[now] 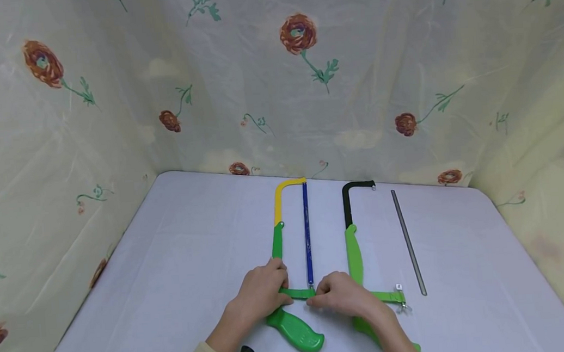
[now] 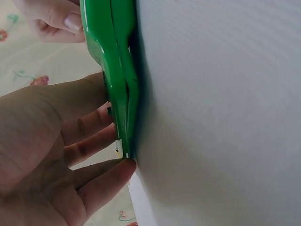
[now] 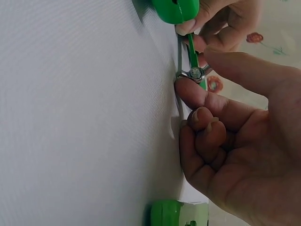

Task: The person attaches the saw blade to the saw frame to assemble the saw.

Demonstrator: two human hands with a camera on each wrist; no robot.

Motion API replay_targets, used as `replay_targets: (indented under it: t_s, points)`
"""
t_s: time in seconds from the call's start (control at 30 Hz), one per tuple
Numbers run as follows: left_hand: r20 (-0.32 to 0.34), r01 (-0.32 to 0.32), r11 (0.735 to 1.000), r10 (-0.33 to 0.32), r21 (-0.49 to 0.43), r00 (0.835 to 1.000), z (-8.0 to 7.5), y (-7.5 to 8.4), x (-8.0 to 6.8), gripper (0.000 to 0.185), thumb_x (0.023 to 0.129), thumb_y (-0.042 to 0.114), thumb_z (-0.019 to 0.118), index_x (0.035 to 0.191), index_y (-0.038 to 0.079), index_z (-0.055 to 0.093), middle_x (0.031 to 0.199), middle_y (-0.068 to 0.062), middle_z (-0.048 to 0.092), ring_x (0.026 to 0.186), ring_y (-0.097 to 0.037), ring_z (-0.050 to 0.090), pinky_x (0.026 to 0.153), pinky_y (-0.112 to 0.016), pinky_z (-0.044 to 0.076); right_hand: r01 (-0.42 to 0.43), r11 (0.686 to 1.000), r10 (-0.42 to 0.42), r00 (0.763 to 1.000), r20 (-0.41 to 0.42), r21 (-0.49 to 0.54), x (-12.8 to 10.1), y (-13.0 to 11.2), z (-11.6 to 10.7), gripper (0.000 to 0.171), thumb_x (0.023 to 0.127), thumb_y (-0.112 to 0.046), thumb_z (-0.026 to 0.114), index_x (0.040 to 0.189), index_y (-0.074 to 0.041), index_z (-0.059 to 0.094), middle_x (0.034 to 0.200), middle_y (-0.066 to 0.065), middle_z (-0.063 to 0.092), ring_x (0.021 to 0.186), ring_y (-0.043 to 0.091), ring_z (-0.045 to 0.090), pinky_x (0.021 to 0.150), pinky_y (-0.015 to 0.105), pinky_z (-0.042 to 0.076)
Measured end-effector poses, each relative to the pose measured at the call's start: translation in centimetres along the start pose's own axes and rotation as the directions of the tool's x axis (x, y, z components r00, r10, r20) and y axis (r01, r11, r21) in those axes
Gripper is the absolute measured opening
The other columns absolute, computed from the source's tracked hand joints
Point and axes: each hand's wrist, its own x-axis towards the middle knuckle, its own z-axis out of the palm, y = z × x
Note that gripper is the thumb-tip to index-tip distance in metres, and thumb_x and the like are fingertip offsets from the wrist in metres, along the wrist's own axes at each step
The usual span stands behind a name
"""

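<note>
On the white table (image 1: 180, 259) lie two hacksaws side by side. The left one, a yellow and green hacksaw (image 1: 280, 236), has a blue blade (image 1: 308, 234) mounted in it, and its green handle (image 1: 295, 330) points toward the person. The left hand (image 1: 263, 292) rests on this saw near the place where the handle meets the frame; in the left wrist view its fingers (image 2: 94, 136) are nearly straight and spread a little, and they press against the side of the green frame (image 2: 120, 84). The right hand (image 1: 342, 297) is at the near end of the blue blade, just beside the left hand. In the right wrist view the index finger (image 3: 202, 96) and the thumb touch a small metal wing nut (image 3: 194, 73) at the end of the frame, while the other fingers are curled into the palm.

To the right lies a black and green hacksaw (image 1: 352, 236) without a blade, with a wing nut (image 1: 401, 298) at its near arm. The right forearm crosses over its handle. Further right, apart from both saws, a loose grey blade (image 1: 408, 241) lies straight on the table. A flowered cloth (image 1: 303, 60) stands around the table on three sides
</note>
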Motion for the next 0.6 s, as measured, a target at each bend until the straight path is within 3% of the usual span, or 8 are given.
replay_targets:
  t_s: [0.6]
  points:
    - [0.013,0.016,0.999,-0.015,-0.029,1.0,-0.22,0.15,-0.09,0.027,0.079,0.036,0.084,0.075,0.021,0.062,0.101,0.006,0.056,0.066,-0.006,0.047,0.056,-0.017,0.039,0.008,1.0,-0.008,1.0,0.019,-0.001,0.17,0.64,-0.04,0.021,0.086,-0.023,0.071,0.072,-0.008,0.067,0.064,-0.005,0.055,0.059,0.01,0.045,0.052,0.021,0.034]
